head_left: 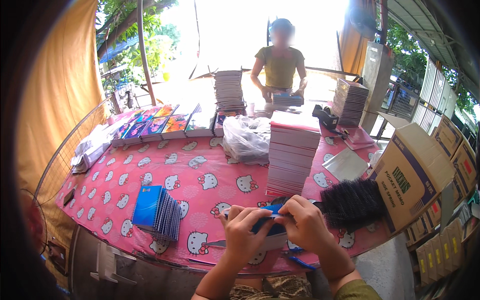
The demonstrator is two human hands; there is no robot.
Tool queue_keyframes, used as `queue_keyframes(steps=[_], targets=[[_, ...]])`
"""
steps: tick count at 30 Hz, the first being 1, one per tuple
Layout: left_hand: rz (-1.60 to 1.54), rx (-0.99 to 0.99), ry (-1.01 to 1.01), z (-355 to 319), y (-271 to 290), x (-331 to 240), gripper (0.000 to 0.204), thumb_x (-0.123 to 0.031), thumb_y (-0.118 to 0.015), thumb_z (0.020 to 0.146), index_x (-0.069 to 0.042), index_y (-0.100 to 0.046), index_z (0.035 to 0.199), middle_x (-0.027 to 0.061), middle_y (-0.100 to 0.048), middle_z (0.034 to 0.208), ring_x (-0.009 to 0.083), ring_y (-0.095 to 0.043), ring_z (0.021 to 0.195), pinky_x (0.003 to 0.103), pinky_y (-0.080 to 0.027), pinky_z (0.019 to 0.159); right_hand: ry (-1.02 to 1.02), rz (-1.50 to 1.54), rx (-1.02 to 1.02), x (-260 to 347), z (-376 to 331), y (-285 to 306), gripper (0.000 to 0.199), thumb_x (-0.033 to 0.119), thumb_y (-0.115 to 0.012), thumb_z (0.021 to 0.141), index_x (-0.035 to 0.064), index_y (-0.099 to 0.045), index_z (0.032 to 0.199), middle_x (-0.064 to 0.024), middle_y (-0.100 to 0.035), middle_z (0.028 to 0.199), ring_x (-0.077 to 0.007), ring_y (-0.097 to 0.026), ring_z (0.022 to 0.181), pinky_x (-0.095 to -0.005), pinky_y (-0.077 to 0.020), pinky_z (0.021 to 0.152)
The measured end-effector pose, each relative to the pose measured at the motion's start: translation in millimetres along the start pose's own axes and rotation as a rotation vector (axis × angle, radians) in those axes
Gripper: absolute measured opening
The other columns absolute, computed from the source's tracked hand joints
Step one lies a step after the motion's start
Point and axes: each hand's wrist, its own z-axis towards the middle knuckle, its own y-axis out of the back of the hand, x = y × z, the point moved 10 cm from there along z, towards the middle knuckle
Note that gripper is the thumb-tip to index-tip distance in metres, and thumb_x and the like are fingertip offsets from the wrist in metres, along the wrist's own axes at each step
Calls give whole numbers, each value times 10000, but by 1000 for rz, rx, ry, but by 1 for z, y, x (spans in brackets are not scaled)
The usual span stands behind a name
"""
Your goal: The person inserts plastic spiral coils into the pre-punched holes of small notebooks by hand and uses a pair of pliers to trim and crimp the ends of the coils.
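Close to the table's front edge, my left hand (245, 231) and my right hand (306, 224) pinch a thin blue-covered notebook (274, 211) between thumbs and fingers. Its narrow edge faces me, and fingers hide much of it. Just beneath lies a low stack of unbound pages (274, 244) with a blue top. Beside my right hand rests a heap of black spiral binding coils (352, 204). A blue-handled tool (302, 263) lies below that hand. To the left stands a stack of blue spiral notebooks (156, 212).
A tall stack of pages (292, 155) rises just beyond my hands, next to a clear plastic bag (246, 139). Rows of colourful notebooks (175, 123) line the far left. Open cardboard box (412, 175) stands right. Across the table (120, 172), another person (281, 67) handles notebooks.
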Motion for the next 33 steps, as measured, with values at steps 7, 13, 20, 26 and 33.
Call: queue_keyframes(steps=[7, 13, 20, 26, 33], targets=[[-37, 15, -12, -1, 4, -1, 214, -150, -821, 670, -138, -728, 862, -14, -695, 844, 166, -552, 799, 337, -377, 788, -20, 137, 187, -16, 5, -8, 85, 13, -667, 803, -22, -630, 872, -146, -617, 802, -313, -627, 771, -369, -501, 667], [-14, 36, -37, 6, 7, -9, 274, -156, -840, 645, -125, -726, 892, 9, -701, 857, 187, -578, 806, 336, -424, 780, -342, -149, 222, -169, -13, 28, 326, 278, -693, 821, 21, -665, 1019, -172, -658, 951, -347, -634, 924, -405, -498, 820], [5, 2, -72, 8, -1, -3, 298, -175, -863, 594, -68, -656, 781, 43, -650, 789, 228, -599, 797, 356, -466, 745, -332, -611, 589, -210, -93, -59, 508, 357, -766, 681, 32, -574, 1021, -188, -655, 927, -361, -651, 908, -440, -527, 747], [-30, 10, 22, 7, 4, 1, 332, -227, -861, 609, -71, -647, 808, 50, -646, 805, 228, -597, 798, 371, -445, 746, -313, 841, 40, -150, -9, 10, 303, 70, -716, 696, 48, -641, 989, -79, -684, 908, -168, -650, 864, -303, -520, 780], [-49, 88, 91, 9, -6, 13, 395, -305, -848, 646, -89, -629, 895, 55, -650, 847, 244, -597, 901, 386, -395, 818, -161, 619, 169, -129, 16, 2, 333, 205, -734, 760, 28, -668, 1033, -68, -707, 898, -163, -648, 736, -294, -522, 676]])
